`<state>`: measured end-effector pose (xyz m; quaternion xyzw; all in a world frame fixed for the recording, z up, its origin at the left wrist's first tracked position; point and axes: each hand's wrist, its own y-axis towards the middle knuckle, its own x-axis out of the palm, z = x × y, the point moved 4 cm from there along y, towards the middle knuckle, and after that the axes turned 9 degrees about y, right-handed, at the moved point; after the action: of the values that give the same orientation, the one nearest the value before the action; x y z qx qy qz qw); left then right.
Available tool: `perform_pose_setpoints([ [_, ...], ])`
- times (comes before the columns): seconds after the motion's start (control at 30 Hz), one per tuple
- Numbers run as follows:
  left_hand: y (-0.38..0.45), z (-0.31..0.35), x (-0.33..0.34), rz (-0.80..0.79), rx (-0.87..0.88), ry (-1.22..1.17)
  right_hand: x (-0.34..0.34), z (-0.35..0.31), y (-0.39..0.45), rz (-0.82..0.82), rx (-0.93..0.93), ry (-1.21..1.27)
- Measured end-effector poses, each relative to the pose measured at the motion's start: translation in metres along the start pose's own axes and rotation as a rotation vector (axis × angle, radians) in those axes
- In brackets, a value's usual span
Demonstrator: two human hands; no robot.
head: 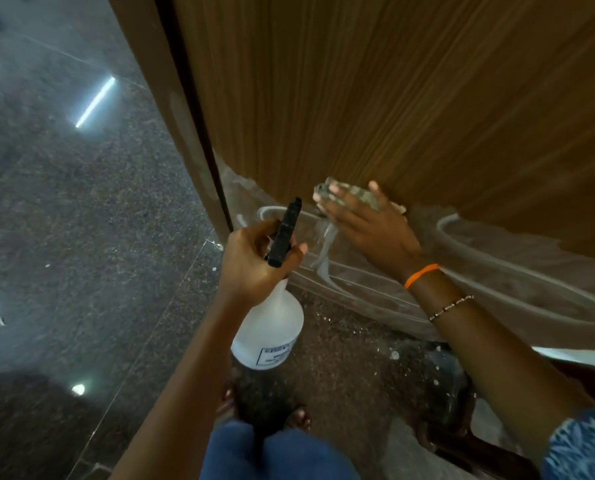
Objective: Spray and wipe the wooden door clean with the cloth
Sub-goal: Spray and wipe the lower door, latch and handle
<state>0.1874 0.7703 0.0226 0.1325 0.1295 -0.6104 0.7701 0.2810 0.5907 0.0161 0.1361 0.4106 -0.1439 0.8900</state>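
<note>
Head view: two hands at one wooden door

Head camera looks down a brown wooden door (393,98) whose lower part carries cloudy streaks. One left hand (258,261) grasps the neck of one white spray bottle (271,327), fingers curled round it under the black nozzle. One right hand (365,223) presses one greyish cloth (351,195) flat against the door, fingers straight. Two bracelets circle the right wrist: one orange (421,274), one beaded (451,307). Dark speckled floor (81,237) lies below

door (375,98): showing brown with fine vertical grain
spray bottle (271,327): showing translucent white, black nozzle
floor (64,202): showing dark speckled stone
wristband (421,274): glowing orange
</note>
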Motion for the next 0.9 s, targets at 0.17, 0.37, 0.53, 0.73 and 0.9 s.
perform_pose_setpoints([
  [0.17, 0.017, -0.022, 0.000, 0.012, 0.079, 0.005, 0.008, -0.007, -0.014, 0.078, 0.220, 0.048],
  [0.37, 0.040, -0.024, -0.002, 0.035, 0.218, -0.083, -0.041, 0.032, 0.008, 0.591, 0.549, -0.025],
  [0.53, 0.053, -0.049, 0.011, 0.078, 0.366, -0.129, 0.015, -0.021, 0.007, 0.411, 0.368, -0.002],
  [0.73, 0.065, -0.070, 0.021, 0.127, 0.542, -0.107, 0.041, -0.022, -0.014, 0.580, 0.467, -0.162],
  [0.9, 0.062, -0.071, 0.016, 0.161, 0.660, -0.082, 0.017, -0.004, -0.010, 0.981, 0.885, -0.092],
])
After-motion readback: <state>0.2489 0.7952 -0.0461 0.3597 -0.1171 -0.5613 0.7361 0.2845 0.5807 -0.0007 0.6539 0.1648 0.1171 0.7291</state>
